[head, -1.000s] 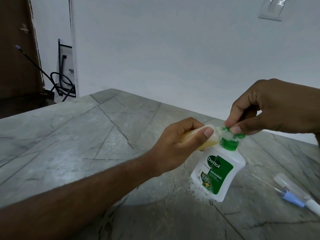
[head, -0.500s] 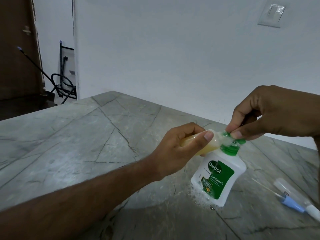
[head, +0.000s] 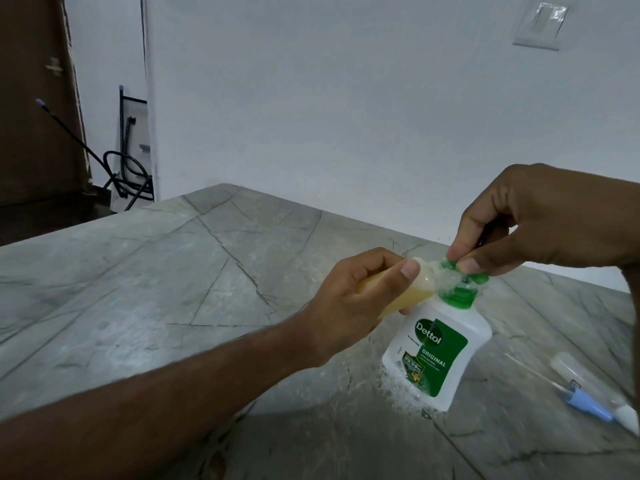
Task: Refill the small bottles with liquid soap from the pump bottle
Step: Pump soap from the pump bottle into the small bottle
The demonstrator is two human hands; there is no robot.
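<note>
Grey veined stone countertop (head: 145, 271) against a plain white wall (head: 346, 98); wall switch plate (head: 540, 26) top right, lettering unreadable. Dark doorway (head: 34, 116) and a black stand with hoses (head: 128, 161) at far left, blurred.

Left hand (head: 349, 299) wrapped around small bottle (head: 173, 296), held nearly horizontal with mouth at pump nozzle (head: 464, 275); most of the bottle hidden by fingers, yellowish soap visible inside. Right hand (head: 540, 220) pinching down on the green pump head; wrist cut off at the right edge. Foam over the nozzle/mouth junction, exact contact hard to make out.

Pump bottle (head: 440, 351) standing on the countertop, tilted, suds pooled around its base. Label reads "Dettol" and "ORIGINAL"; smaller print illegible.

Second clear small bottle (head: 585, 375) lying at far right beside a blue-and-white cap with thin tube (head: 588, 403), partly cut off.

Versus 0.5 s ago: same grips, same layout; view shifted slightly, more foam at the nozzle.
</note>
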